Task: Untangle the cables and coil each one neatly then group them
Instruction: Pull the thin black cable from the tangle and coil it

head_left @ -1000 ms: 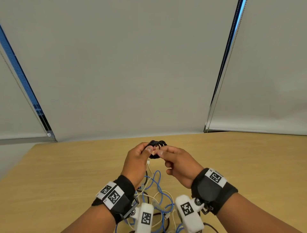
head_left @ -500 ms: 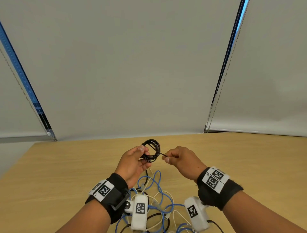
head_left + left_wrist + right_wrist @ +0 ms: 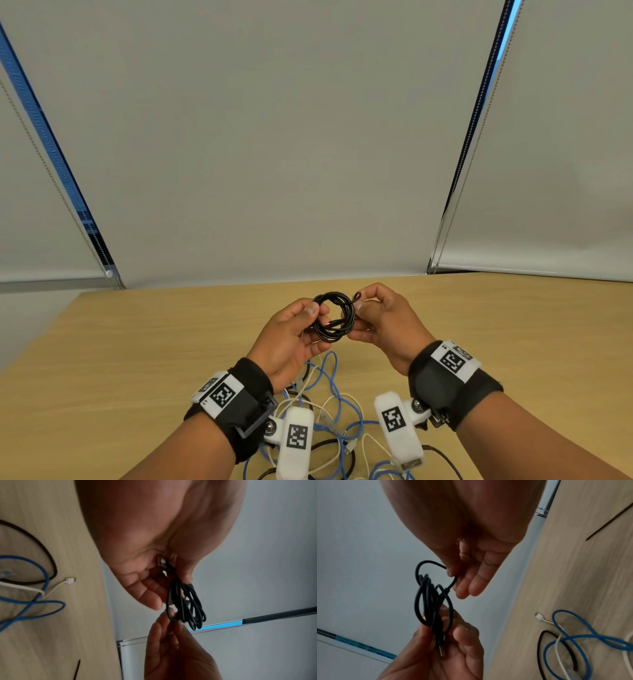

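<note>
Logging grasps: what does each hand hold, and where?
Left hand grips the black cable coil at its left side; right hand pinches its loose tail end.

The support surface is a light wood-grain table (image 3: 144, 346), its far edge meeting the lowered window blinds. Lying directly on it, near the front edge, is a loose tangle of cables: a blue cable (image 3: 334, 387) looped several times, a white cable (image 3: 310, 377) with a white USB plug (image 3: 70, 580) lying flat on the wood, and a dark brown cable (image 3: 51, 559) curving around the blue loops; all three cross and overlap one another
</note>
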The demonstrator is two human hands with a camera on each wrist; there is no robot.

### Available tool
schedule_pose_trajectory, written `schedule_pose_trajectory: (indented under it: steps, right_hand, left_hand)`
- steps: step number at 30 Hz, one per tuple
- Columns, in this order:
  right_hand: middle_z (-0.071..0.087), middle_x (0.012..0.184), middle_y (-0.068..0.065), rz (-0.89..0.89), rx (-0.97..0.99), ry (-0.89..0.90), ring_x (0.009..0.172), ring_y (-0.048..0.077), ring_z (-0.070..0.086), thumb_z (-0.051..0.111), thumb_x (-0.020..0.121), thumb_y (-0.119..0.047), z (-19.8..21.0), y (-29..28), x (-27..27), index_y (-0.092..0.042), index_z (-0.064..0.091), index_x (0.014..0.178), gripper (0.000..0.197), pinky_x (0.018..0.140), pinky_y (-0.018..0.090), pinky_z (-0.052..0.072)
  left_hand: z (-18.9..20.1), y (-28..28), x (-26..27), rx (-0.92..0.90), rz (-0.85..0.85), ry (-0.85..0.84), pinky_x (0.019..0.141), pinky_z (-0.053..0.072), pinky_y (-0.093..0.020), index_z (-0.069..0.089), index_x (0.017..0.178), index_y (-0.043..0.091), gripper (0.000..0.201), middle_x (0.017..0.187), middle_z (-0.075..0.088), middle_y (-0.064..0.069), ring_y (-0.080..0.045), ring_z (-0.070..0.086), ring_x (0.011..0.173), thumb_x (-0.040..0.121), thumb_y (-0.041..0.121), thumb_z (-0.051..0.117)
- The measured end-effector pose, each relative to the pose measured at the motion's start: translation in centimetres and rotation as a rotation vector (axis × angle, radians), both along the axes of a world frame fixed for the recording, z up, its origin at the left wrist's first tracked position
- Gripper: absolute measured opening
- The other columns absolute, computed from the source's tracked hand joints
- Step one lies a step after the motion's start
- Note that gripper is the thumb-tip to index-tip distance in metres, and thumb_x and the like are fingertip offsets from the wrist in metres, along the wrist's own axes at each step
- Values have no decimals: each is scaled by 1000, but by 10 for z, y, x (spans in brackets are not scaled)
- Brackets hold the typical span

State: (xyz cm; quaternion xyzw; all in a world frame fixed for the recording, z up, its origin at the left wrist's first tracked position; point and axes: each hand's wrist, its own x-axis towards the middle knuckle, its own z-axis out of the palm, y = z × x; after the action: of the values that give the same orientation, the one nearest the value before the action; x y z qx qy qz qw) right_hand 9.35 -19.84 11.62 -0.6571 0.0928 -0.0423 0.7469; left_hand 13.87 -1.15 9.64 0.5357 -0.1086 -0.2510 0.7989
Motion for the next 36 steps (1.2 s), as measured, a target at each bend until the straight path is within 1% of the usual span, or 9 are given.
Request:
schedule_pose_trajectory:
  steps: [11, 14, 17, 22, 26, 28, 31, 34, 36]
  right_hand:
    - [75, 95, 19, -52, 400, -16, 83, 30, 74, 51, 97, 5, -4, 10, -5, -9, 56, 104, 16, 68, 34, 60]
    - [75, 96, 16, 54, 246, -1, 87, 28, 73, 60, 95, -2, 2, 10, -8, -12, 58, 102, 12, 72, 34, 59]
    - [76, 96, 9, 145, -93, 52, 80, 19, 71, 66, 94, -12, 9, 8, -14, -12, 66, 99, 5, 70, 32, 58]
    - [61, 69, -10, -184, -495, -210, 60, 9, 57, 58, 92, -12, 17, 7, -21, -26, 64, 81, 19, 59, 31, 52]
    - [61, 76, -17, 69, -986, -364, 69, 0, 57, 67, 90, -34, 23, 24, -27, -38, 60, 106, 18, 67, 20, 49]
    - [59, 90, -13, 108, -1227, -383, 81, 7, 56, 64, 94, -33, 19, 29, -27, -29, 62, 110, 17, 77, 31, 51]
    - [62, 92, -2, 184, -1157, -518, 84, 13, 56, 62, 96, -26, 18, 27, -33, -20, 68, 100, 9, 78, 32, 49]
    - [63, 89, -10, 338, -1083, -594, 77, 2, 54, 64, 93, -32, 17, 24, -42, -21, 71, 97, 13, 72, 17, 44]
    - [67, 88, -12, 351, -981, -529, 77, 5, 61, 66, 89, -43, 15, 18, -44, -24, 74, 95, 22, 72, 22, 50]
  left_hand:
    - [2, -5, -4, -111, 33, -25, 80, 60, -37, 69, 100, 5, 16, 97, 72, -14, -27, 72, 92, 94, 17, 60]
    - [4, -6, -7, -62, 65, -96, 83, 58, -38, 70, 101, 9, 16, 102, 74, -13, -26, 72, 97, 97, 20, 59]
    - [7, -6, -8, -31, 107, -142, 77, 56, -31, 74, 95, 17, 20, 109, 76, -13, -21, 73, 94, 101, 21, 56]
    - [10, -7, -3, 68, 262, -159, 72, 51, -30, 71, 95, 17, 16, 101, 79, -10, -18, 72, 87, 101, 23, 58]
    - [8, -12, -6, 87, 283, -149, 74, 55, -34, 73, 92, 13, 18, 91, 76, -11, -20, 70, 81, 100, 20, 59]
    - [8, -15, -10, 78, 265, -150, 71, 58, -33, 74, 91, 10, 18, 87, 73, -11, -20, 69, 77, 99, 18, 60]
    - [9, -13, -8, 73, 336, -107, 64, 58, -30, 72, 90, 8, 17, 79, 71, -8, -17, 68, 69, 99, 16, 60]
    - [10, -4, 0, 23, 423, -13, 74, 59, -38, 69, 92, 7, 15, 78, 72, -9, -18, 67, 71, 99, 15, 60]
    - [9, -1, 2, -18, 402, 13, 75, 59, -38, 68, 95, 7, 14, 81, 73, -10, -19, 69, 73, 100, 16, 59]
